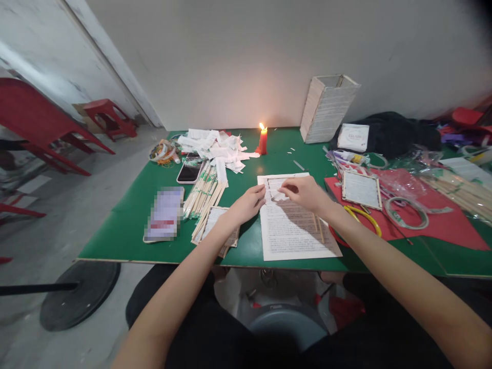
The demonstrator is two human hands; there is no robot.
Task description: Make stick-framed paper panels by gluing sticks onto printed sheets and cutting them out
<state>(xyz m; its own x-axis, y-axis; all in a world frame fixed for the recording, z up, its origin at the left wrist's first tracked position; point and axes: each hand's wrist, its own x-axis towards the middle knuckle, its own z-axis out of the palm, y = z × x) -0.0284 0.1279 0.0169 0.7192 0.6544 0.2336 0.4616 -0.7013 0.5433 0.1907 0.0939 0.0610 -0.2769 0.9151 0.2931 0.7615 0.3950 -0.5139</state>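
Your left hand (249, 202) and right hand (303, 193) pinch a small pale scrap (275, 195) over the printed sheet (295, 236) at the green table's (126, 230) front edge; a lit candle (263, 139) stands at the back edge, by the white wall (230, 61).

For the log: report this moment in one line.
left hand: touching white printed paper sheet; right hand: on same sheet; red wax candle: lit

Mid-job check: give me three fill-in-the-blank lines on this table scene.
1. The candle is red and ____.
2. The left hand and right hand meet over the sheet, on a table coloured ____.
3. The phone lies to the ____ of the sheet.
Missing: lit; green; left.
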